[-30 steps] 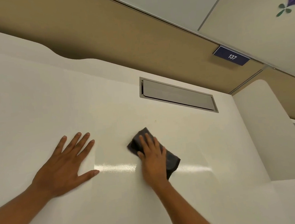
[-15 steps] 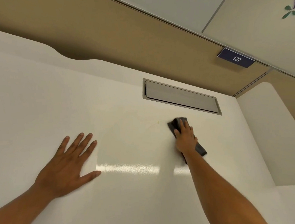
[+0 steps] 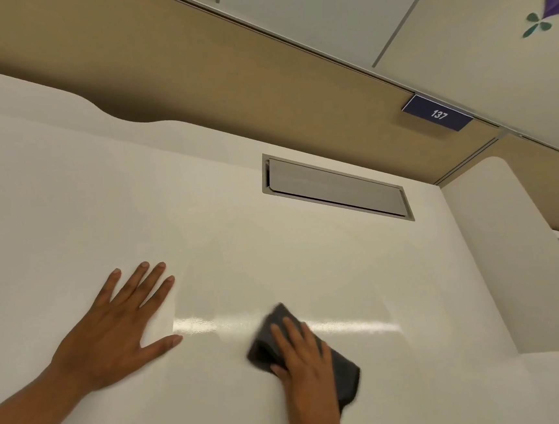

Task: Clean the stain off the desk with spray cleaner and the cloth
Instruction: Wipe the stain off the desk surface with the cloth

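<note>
A folded dark grey cloth [image 3: 348, 373] lies flat on the white desk [image 3: 68, 213], near its front middle. My right hand [image 3: 304, 361] presses down on the cloth with fingers spread over it, hiding its centre. My left hand [image 3: 119, 324] rests flat on the desk to the left, fingers apart, holding nothing. No stain shows on the glossy surface, and no spray bottle is in view.
A recessed grey cable flap [image 3: 337, 188] sits in the desk behind the cloth. A tan partition [image 3: 191, 67] with a blue "137" sign [image 3: 438, 113] backs the desk. A white rounded divider [image 3: 510, 242] rises at the right.
My right hand has swept the cloth from the far spot near the flap back toward me and slightly left. My left hand has stayed flat in place.
</note>
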A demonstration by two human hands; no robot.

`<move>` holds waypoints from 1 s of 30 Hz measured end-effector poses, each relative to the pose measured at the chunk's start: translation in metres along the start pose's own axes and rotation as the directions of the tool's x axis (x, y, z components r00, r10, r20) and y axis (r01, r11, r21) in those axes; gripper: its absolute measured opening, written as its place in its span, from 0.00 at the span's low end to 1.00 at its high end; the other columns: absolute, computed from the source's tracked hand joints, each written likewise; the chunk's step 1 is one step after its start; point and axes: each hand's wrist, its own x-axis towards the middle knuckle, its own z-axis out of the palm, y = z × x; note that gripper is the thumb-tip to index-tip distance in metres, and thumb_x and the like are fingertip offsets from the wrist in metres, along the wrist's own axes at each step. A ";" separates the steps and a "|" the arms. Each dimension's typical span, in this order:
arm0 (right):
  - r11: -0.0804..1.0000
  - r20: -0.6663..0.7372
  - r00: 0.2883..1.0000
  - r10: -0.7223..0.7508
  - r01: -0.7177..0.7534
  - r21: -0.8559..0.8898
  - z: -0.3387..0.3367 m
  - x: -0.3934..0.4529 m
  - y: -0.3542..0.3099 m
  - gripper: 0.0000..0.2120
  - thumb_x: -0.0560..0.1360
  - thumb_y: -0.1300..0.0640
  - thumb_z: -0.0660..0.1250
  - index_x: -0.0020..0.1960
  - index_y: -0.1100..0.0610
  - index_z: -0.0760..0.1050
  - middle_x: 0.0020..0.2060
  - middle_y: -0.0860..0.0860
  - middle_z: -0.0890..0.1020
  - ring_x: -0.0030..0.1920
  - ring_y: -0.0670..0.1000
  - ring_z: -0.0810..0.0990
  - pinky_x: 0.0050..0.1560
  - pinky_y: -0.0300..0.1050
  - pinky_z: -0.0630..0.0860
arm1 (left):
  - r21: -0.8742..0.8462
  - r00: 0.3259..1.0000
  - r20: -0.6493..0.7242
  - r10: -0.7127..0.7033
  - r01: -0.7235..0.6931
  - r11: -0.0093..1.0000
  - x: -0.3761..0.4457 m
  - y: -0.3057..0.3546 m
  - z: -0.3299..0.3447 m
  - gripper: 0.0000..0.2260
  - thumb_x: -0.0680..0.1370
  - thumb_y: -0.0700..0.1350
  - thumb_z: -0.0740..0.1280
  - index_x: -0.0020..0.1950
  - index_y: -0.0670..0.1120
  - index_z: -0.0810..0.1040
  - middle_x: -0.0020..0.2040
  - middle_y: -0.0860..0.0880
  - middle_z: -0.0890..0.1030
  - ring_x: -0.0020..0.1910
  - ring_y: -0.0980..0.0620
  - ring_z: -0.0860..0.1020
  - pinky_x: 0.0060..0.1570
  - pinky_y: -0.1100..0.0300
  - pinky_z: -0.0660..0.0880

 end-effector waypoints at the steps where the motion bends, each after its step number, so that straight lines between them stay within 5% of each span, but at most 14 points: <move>1: 0.996 0.001 0.996 0.093 -0.093 0.004 -0.010 -0.004 0.020 0.35 0.79 0.51 0.72 0.82 0.40 0.61 0.82 0.40 0.57 0.83 0.49 0.55 0.76 0.54 0.56 | 0.002 1.000 -0.004 0.000 0.000 1.000 0.000 -0.001 0.001 0.44 0.78 0.75 0.56 0.87 0.50 0.56 0.89 0.49 0.55 0.88 0.47 0.55 0.83 0.36 0.57; 6: 0.865 -0.079 0.862 0.501 -0.502 0.005 -0.072 0.069 0.111 0.27 0.87 0.53 0.59 0.84 0.47 0.57 0.84 0.49 0.58 0.83 0.58 0.57 0.76 0.64 0.62 | -0.007 1.000 -0.014 0.013 -0.013 1.000 0.002 -0.002 0.004 0.45 0.78 0.75 0.56 0.87 0.49 0.55 0.89 0.48 0.54 0.88 0.46 0.55 0.83 0.35 0.56; 10: 0.796 -0.061 0.794 0.605 -0.605 0.020 -0.097 0.178 0.120 0.27 0.87 0.52 0.56 0.85 0.48 0.54 0.84 0.50 0.58 0.80 0.57 0.60 0.76 0.66 0.62 | -0.001 1.000 -0.009 0.015 -0.015 1.000 0.002 -0.001 0.006 0.45 0.79 0.75 0.55 0.88 0.50 0.54 0.89 0.49 0.53 0.88 0.46 0.55 0.83 0.35 0.57; 17: 0.975 0.037 0.979 0.203 -0.198 -0.106 -0.052 0.221 0.008 0.27 0.88 0.50 0.56 0.84 0.44 0.53 0.85 0.48 0.55 0.83 0.55 0.54 0.79 0.63 0.58 | 0.015 1.000 0.002 0.000 0.000 1.000 0.002 -0.001 0.006 0.44 0.79 0.76 0.54 0.88 0.51 0.53 0.89 0.49 0.53 0.88 0.47 0.53 0.84 0.36 0.57; 23: 0.990 0.093 0.987 -0.128 0.132 -0.041 -0.001 0.082 -0.065 0.31 0.86 0.48 0.60 0.84 0.40 0.50 0.85 0.42 0.52 0.85 0.52 0.49 0.81 0.58 0.49 | 0.011 1.000 -0.019 0.004 -0.003 1.000 0.001 -0.003 0.010 0.44 0.79 0.76 0.54 0.88 0.51 0.52 0.89 0.49 0.52 0.88 0.47 0.51 0.84 0.37 0.55; 26: 0.986 0.116 0.980 -0.164 0.164 0.014 0.004 0.026 -0.051 0.34 0.84 0.48 0.63 0.83 0.37 0.49 0.84 0.39 0.51 0.85 0.51 0.49 0.81 0.56 0.45 | 0.015 1.000 -0.023 0.001 -0.001 1.000 0.003 -0.003 0.011 0.45 0.79 0.76 0.53 0.88 0.51 0.52 0.89 0.49 0.52 0.88 0.47 0.51 0.84 0.36 0.55; 30: 0.995 0.107 0.992 -0.070 0.077 -0.068 -0.021 0.116 -0.031 0.28 0.86 0.48 0.59 0.84 0.41 0.54 0.85 0.43 0.53 0.85 0.53 0.50 0.81 0.62 0.54 | 0.011 1.000 -0.024 0.002 -0.002 1.000 0.004 -0.004 0.008 0.44 0.79 0.76 0.52 0.88 0.50 0.53 0.89 0.48 0.53 0.88 0.46 0.52 0.85 0.36 0.53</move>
